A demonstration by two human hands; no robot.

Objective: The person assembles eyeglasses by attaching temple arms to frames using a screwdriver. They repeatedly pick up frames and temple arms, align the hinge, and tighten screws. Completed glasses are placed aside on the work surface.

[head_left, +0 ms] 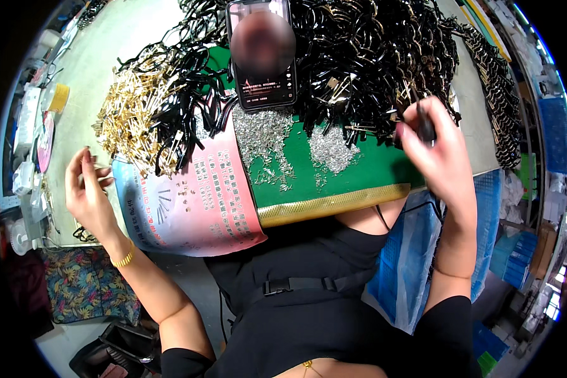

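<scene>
My right hand (436,148) is closed round the dark handle of a screwdriver (426,126), its thin shaft pointing away over black eyeglass frames (365,57). My left hand (89,192) hovers by the table's left side, fingers loosely bent and apart, with nothing visible in them. Beside it lies a heap of gold metal eyeglass temples (134,116), some with black tips (176,123). Small silver screws or pins (268,142) are spread on a green mat (359,189), with a second small silver pile (334,150) to their right.
A phone (261,57) with a lit screen stands among the frames. A pink and blue printed sheet (195,208) overhangs the table's front edge near a gold strip (334,205). More frames (494,94) lie far right. A tape roll (60,97) sits left; a blue crate (397,264) stands below right.
</scene>
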